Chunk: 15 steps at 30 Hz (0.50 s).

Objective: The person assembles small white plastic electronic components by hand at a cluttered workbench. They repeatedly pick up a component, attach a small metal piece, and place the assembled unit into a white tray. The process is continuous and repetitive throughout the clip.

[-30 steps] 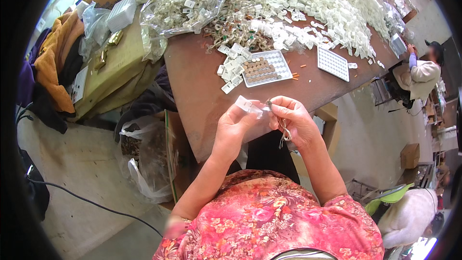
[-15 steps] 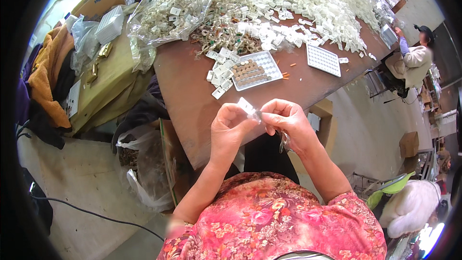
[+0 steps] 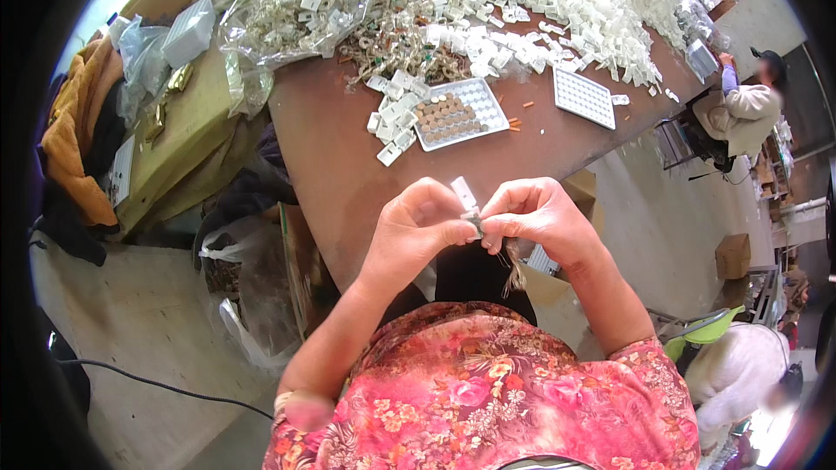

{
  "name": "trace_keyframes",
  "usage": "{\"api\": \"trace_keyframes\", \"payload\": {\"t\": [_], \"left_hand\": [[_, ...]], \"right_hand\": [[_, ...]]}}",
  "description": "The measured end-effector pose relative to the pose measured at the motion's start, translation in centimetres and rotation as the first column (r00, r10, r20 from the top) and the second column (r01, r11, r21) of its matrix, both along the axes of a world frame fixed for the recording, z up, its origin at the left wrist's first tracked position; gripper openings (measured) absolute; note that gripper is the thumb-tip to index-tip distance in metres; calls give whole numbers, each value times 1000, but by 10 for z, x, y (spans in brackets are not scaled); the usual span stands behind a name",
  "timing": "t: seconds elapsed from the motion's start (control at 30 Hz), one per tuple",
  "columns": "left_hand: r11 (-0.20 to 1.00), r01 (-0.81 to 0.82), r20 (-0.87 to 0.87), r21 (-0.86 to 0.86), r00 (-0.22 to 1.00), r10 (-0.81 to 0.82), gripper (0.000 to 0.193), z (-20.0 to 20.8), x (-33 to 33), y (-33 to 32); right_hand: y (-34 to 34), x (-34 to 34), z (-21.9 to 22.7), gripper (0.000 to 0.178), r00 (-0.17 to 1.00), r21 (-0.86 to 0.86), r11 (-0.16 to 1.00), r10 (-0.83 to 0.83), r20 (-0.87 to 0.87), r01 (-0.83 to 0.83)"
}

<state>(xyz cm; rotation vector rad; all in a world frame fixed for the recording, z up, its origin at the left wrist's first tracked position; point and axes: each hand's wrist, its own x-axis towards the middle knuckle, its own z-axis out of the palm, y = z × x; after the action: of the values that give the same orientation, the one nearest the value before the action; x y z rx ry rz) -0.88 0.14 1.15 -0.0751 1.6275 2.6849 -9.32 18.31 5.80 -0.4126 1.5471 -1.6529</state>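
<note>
Both hands meet in front of me over the table's near edge. My left hand is closed in a pinch at the lower end of a small white plastic piece, which sticks up between the hands. Fingertips of my right hand pinch right beside it, touching the same small greyish part, largely hidden by the fingers. Under my right hand hangs a bundle of thin pale strands. Beyond the hands lies a white tray partly filled with round brown discs, with loose white pieces along its left side.
A second white tray with round hollows lies to the right. Farther back are a tangled brownish heap, a large white heap and a clear plastic bag. A person sits at the far right.
The white plastic piece now stands more upright between my fingers. My right hand has shifted slightly right, and more of the strand bundle shows beneath it.
</note>
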Motion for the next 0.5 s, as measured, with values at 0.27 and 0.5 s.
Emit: {"api": "trace_keyframes", "payload": {"t": [0.27,0.5], "left_hand": [[984,85,-17,-154,996,-88,24,0,4,-4],[984,132,-77,120,989,-124,17,-4,8,6]], "right_hand": [[3,9,-15,16,988,-66,998,20,155,-10],[3,19,-42,35,874,-236,972,106,474,10]]}}
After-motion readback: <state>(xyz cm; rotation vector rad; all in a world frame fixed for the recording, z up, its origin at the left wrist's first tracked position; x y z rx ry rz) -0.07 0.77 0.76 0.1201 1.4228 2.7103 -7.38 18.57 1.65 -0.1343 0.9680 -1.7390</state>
